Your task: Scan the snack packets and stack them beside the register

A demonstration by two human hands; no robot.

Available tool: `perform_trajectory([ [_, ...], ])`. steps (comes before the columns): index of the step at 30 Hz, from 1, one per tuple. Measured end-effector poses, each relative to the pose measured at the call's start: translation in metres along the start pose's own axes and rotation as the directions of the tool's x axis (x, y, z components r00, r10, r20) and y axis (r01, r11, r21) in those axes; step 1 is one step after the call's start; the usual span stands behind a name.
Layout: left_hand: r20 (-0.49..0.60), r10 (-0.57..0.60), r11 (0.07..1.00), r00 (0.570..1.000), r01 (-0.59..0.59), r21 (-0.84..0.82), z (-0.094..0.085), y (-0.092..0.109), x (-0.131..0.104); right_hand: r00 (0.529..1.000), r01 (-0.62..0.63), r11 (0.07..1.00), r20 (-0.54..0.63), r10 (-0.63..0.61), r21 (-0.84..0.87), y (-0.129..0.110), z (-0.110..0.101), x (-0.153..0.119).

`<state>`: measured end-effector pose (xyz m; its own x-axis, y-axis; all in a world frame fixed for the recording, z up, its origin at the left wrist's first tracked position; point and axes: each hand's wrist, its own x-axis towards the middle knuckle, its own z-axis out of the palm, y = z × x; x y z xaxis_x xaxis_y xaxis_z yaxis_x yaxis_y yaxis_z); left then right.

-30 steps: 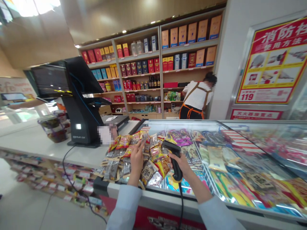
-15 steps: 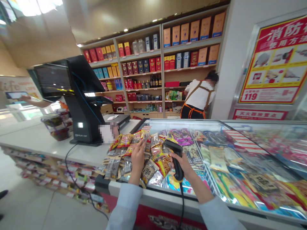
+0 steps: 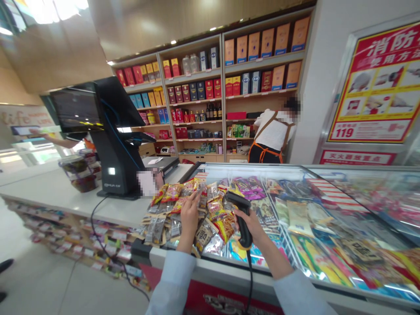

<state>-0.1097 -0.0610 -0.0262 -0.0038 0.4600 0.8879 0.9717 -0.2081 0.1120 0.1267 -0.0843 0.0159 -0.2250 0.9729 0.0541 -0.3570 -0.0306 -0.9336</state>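
My right hand [image 3: 252, 222] is wrapped round the handle of a black barcode scanner [image 3: 244, 234], its head tilted toward the left and its cord hanging down in front. My left hand [image 3: 189, 214] lies on a heap of small snack packets [image 3: 171, 192], fingers stretched forward and touching the wrappers. Red-and-yellow packets and clear ones with grey contents make up the heap. It rests on the glass top of a chest freezer [image 3: 328, 175], at the freezer's left end. A brown-labelled packet [image 3: 204, 235] lies just right of my left wrist.
A black checkout terminal [image 3: 120, 153] stands on the white counter [image 3: 124, 215] at left, near stacked plastic tubs [image 3: 78, 170]. Frozen goods show through the glass. Behind, a person [image 3: 272, 133] in an apron bends by shelves of boxes [image 3: 193, 91]. A black cable [image 3: 93, 223] hangs off the counter.
The view has shifted very slightly. Both my hands and the barcode scanner keep almost the same place over the packets. At far left, another person's arm has moved a little.
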Motion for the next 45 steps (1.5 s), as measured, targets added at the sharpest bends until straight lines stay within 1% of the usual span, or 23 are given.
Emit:
perform_trajectory([
  [10,-0.004,0.003,1.0,1.0,-0.003,0.009,-0.002,0.002,0.002,1.0,-0.006,1.0,0.009,0.006,-0.008,0.002,-0.002,0.001],
  [15,-0.017,0.016,1.0,1.0,-0.016,0.015,0.0,0.001,0.001,1.0,-0.004,1.0,-0.01,0.004,0.012,0.0,-0.001,0.0],
  [20,-0.017,0.012,1.0,1.0,-0.012,-0.015,0.0,0.001,0.001,1.0,-0.002,1.0,-0.029,0.003,0.028,0.001,-0.001,0.0],
  [23,-0.013,0.02,1.0,1.0,-0.021,-0.015,-0.002,0.001,0.001,0.999,0.022,0.999,-0.035,-0.023,-0.026,0.003,-0.002,0.001],
  [26,-0.013,0.033,0.999,0.999,-0.033,-0.012,-0.004,0.002,0.002,0.997,0.076,0.99,-0.015,-0.078,-0.117,0.005,-0.003,0.002],
  [30,-0.008,0.038,0.999,0.999,-0.038,-0.009,-0.004,0.003,0.002,0.988,0.155,0.961,0.018,-0.155,-0.23,0.007,-0.004,0.002],
  [34,-0.01,0.063,0.998,0.998,-0.063,0.001,-0.005,0.002,0.002,0.981,0.185,0.925,0.001,-0.196,-0.332,0.01,-0.004,0.003],
  [39,-0.031,0.084,0.996,0.996,-0.083,0.021,-0.006,0.003,0.003,0.979,0.184,0.926,-0.018,-0.201,-0.33,0.008,-0.003,0.002],
  [45,-0.02,0.095,0.995,0.995,-0.095,0.023,-0.005,0.002,0.003,0.982,0.173,0.938,-0.02,-0.188,-0.3,0.001,0.0,-0.002],
])
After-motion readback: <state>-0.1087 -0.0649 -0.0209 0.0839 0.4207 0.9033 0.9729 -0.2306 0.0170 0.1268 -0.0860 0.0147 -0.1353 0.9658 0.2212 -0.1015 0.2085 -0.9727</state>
